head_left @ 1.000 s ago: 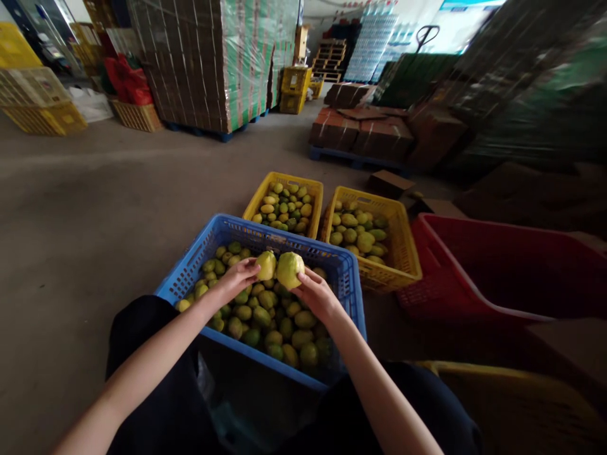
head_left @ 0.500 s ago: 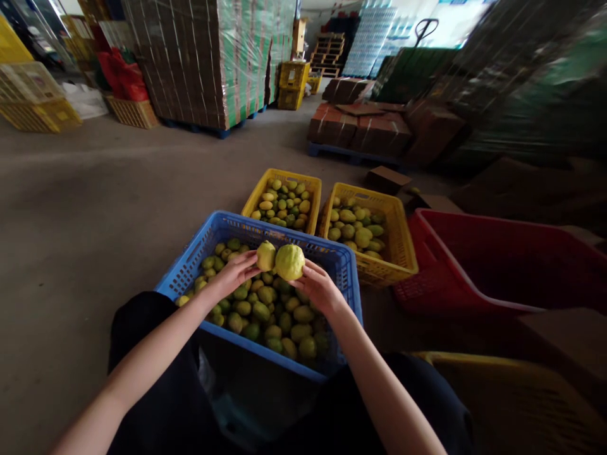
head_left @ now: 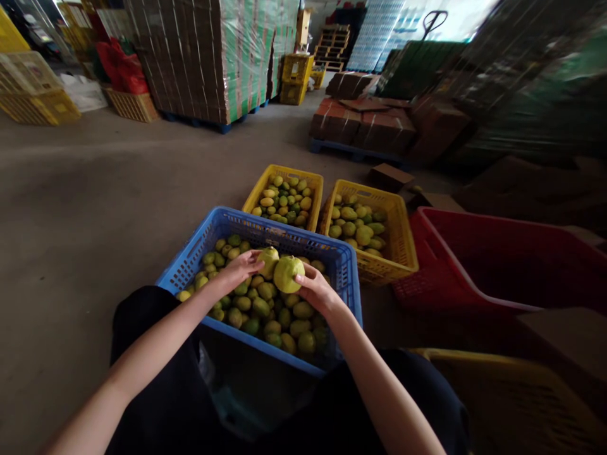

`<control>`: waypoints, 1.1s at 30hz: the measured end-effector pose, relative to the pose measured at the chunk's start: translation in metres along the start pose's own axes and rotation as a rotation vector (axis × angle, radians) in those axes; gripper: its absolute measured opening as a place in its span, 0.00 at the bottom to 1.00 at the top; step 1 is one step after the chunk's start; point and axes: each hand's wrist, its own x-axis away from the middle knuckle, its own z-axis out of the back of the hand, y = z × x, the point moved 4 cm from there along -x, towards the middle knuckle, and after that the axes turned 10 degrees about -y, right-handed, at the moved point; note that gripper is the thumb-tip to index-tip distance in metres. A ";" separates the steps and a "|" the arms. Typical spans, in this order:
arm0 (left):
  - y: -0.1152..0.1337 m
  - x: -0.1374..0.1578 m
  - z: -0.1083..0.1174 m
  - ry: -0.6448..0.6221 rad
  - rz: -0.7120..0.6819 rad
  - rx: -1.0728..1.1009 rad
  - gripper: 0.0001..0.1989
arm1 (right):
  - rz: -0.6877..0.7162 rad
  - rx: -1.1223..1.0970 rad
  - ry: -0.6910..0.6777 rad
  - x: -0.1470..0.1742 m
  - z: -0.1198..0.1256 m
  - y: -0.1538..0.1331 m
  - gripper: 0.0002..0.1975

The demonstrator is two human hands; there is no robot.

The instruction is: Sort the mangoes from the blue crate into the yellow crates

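above the blue crate [head_left: 351, 284] in the head view, the left hand [head_left: 241, 268] is grasping a smaller fruit [head_left: 268, 260] by its side, and the right hand [head_left: 317, 287] is gripping a larger fruit [head_left: 286, 275] close beside it. below, many green and yellow fruits [head_left: 260, 308] are lying inside. two yellow crates [head_left: 404, 243] of fruit are standing just beyond, a red crate [head_left: 441, 268] sitting farther right.

Warehouse, apparently for produce. Evidence: film-wrapped stack [head_left: 177, 63] on a blue pallet [head_left: 225, 127], piled wooden pallets [head_left: 332, 42], pallet-jack handle [head_left: 428, 30]. Crates [head_left: 349, 278] of fruit [head_left: 260, 307] stand on the floor [head_left: 95, 202].
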 end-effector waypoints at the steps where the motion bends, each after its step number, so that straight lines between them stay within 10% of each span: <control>1: 0.000 -0.001 0.001 -0.011 -0.013 0.023 0.20 | 0.009 -0.008 0.007 0.000 0.000 -0.001 0.26; 20: -0.016 0.000 0.002 0.037 0.208 0.003 0.12 | -0.208 -0.306 0.152 -0.001 -0.007 0.009 0.15; 33: 0.008 0.003 -0.004 0.101 -0.105 -0.437 0.25 | 0.070 0.183 0.274 0.000 0.003 0.001 0.23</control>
